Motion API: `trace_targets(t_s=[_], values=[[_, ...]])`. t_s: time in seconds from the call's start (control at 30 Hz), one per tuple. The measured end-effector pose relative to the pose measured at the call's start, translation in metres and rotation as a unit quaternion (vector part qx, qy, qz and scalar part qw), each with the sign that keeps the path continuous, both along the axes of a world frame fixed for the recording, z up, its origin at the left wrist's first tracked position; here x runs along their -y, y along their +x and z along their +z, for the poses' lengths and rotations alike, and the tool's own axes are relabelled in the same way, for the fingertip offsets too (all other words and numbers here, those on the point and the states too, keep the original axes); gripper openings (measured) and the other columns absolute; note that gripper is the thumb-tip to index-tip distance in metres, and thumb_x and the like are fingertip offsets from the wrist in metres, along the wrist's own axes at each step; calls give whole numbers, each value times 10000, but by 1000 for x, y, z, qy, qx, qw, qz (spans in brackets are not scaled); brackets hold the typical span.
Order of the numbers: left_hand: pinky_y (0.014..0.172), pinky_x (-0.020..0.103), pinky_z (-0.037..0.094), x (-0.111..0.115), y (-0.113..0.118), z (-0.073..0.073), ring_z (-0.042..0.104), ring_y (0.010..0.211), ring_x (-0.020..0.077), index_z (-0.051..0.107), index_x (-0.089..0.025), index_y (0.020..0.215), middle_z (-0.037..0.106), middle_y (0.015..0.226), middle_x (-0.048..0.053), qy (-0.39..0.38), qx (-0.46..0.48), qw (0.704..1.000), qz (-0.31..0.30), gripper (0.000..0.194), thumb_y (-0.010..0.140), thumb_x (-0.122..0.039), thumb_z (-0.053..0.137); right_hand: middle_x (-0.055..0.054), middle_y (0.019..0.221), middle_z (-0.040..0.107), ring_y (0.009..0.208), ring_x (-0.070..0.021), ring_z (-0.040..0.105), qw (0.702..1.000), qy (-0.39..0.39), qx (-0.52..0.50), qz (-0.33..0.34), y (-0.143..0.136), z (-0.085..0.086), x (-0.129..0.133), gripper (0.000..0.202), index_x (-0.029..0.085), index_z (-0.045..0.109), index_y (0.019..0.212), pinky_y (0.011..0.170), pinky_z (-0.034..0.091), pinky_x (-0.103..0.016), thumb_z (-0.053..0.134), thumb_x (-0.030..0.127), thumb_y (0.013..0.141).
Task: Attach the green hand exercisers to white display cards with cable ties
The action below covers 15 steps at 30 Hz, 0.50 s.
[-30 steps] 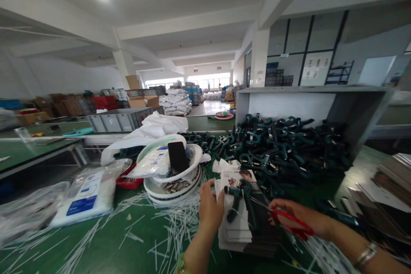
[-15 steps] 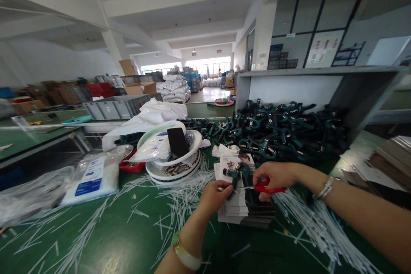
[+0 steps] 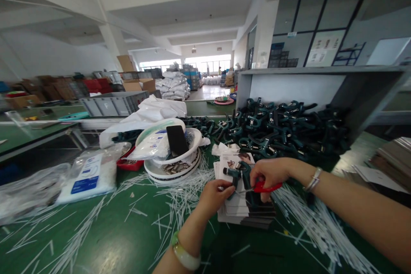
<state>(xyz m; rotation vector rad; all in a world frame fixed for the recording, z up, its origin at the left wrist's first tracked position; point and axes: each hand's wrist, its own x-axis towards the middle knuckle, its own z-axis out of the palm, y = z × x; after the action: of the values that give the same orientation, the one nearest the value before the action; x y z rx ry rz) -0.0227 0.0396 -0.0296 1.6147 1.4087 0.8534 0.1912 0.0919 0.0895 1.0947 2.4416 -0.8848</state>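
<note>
My right hand [image 3: 268, 174] is closed round a pair of red-handled scissors [image 3: 268, 187], blades pointing left towards my left hand. With thumb and finger pinched together, my left hand [image 3: 213, 197] is at the lower left edge of a dark-green tool with a silver metal part [image 3: 239, 172]; what sits in the pinch is too small to make out. The tool lies on a stack of printed cards [image 3: 236, 210], partly covered by my right hand. Just right of the stack spreads a bundle of white cable ties [image 3: 317, 227].
Many similar dark-green tools [image 3: 279, 126] are heaped in and before a grey open-fronted box [image 3: 290, 71]. To the left stand white bowls [image 3: 167, 178] with metal parts and a black phone [image 3: 176, 140], then a plastic bag [image 3: 88, 180]. Loose white strips [image 3: 183, 199] litter the green table.
My right hand and the scissors have shifted slightly left, nearer my left hand. My left hand stays almost in place at the tool. The view has turned a little.
</note>
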Motion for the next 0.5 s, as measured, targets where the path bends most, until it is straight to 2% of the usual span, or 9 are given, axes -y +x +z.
trace_targets(t_s=[0.2, 0.3, 0.5], values=[[627, 252, 443, 0, -1, -1, 596, 682, 155, 705, -213, 958, 708, 878, 29, 15, -32, 999, -7, 386, 691, -476, 613, 36, 661, 616, 523, -75, 471, 999, -45, 8, 14, -8, -6, -13, 543, 185, 720, 906, 474, 342, -178, 791, 483, 457], [621, 247, 436, -2, -3, 2, 596, 680, 155, 709, -211, 935, 708, 829, 23, 33, -42, 998, -21, 359, 710, -467, 595, 38, 655, 616, 509, -72, 473, 999, -35, 13, 18, -11, -3, -17, 566, 184, 717, 910, 466, 348, -179, 793, 497, 445], [644, 246, 444, -4, -6, 9, 607, 682, 148, 707, -201, 931, 710, 859, 23, 34, -38, 997, -64, 333, 726, -435, 590, 50, 607, 587, 477, -73, 473, 995, -77, 57, 8, -19, -2, -25, 606, 206, 703, 950, 441, 361, -177, 775, 537, 447]])
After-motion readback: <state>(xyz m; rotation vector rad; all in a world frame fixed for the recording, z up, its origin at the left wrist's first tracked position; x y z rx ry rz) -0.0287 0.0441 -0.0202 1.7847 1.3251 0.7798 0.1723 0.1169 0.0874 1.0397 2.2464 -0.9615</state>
